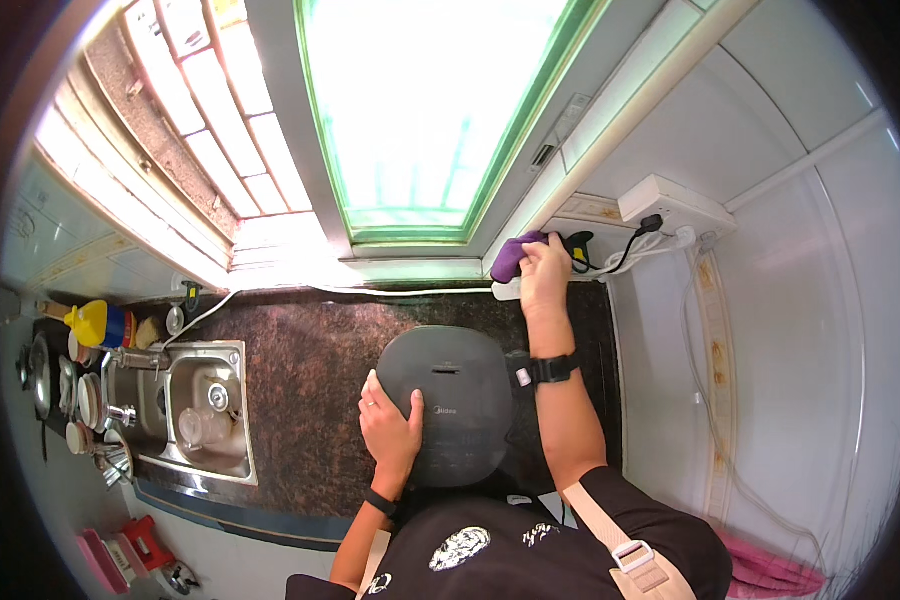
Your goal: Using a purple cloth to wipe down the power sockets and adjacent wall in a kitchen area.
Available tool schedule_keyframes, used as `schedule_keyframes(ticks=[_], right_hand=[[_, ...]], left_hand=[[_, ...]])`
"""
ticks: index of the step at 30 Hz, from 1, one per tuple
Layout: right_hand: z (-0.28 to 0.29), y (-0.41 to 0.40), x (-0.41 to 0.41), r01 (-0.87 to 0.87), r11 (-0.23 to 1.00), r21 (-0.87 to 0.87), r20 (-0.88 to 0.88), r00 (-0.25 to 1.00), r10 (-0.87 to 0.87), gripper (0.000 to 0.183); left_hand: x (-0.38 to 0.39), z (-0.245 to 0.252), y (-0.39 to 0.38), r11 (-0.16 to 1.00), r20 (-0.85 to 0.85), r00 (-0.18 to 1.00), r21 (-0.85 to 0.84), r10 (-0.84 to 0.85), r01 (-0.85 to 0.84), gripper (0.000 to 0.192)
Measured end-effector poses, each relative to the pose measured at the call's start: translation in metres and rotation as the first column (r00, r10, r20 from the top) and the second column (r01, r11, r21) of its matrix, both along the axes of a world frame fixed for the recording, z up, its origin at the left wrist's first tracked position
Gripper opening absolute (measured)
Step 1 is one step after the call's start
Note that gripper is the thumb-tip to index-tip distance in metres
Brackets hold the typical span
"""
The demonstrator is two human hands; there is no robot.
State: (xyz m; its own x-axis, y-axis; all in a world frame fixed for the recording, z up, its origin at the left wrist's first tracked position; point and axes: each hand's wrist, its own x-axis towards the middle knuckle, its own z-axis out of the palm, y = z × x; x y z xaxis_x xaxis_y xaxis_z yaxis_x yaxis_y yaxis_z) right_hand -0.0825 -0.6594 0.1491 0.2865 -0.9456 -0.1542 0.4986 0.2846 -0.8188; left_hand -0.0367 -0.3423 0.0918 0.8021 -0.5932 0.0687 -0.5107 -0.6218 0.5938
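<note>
A dark grey Midea kitchen appliance (457, 427), seen from above, stands on the dark stone countertop (307, 405) before me. My left hand (392, 427) rests against its left side, fingers on the edge of the lid and the thumb on top. Beyond the appliance, at the wall under the window, my right hand (546, 274) holds a bunched purple cloth (516, 256). The cloth lies just above a white power strip (506, 289) at the back edge of the counter. Part of the strip is hidden by my wrist.
At left is a steel double sink (202, 420) with a clear container (204, 427) in it; dishes and a yellow-blue bottle (101, 324) stand beyond. A wall socket box (671, 206) with plugged cables is at right. The window frame (412, 251) borders the counter's back.
</note>
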Motion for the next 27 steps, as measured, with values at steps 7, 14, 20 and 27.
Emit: schedule_keyframes(ticks=[7, 14, 20, 27], right_hand=[[0.038, 0.024, 0.003, -0.365, 0.625, -0.69, -0.7, 0.556, -0.448, 0.089], [-0.029, 0.02, -0.011, -0.357, 0.724, -0.59, -0.774, 0.506, -0.381, 0.086], [-0.002, 0.021, -0.002, -0.355, 0.542, -0.762, -0.639, 0.546, -0.542, 0.073], [-0.008, 0.021, -0.016, -0.342, 0.412, -0.844, -0.536, 0.545, -0.645, 0.068]], left_hand=[[-0.002, 0.002, -0.002, 1.0, -0.008, 1.0, 0.013, -0.01, 0.01, 0.075], [-0.006, 0.003, -0.007, 1.0, 0.023, 0.999, 0.012, -0.022, 0.022, 0.075], [-0.005, 0.002, -0.005, 0.999, 0.033, 0.999, 0.02, -0.03, 0.03, 0.074], [-0.004, -0.002, -0.003, 0.999, 0.04, 0.998, 0.027, -0.044, 0.043, 0.076]])
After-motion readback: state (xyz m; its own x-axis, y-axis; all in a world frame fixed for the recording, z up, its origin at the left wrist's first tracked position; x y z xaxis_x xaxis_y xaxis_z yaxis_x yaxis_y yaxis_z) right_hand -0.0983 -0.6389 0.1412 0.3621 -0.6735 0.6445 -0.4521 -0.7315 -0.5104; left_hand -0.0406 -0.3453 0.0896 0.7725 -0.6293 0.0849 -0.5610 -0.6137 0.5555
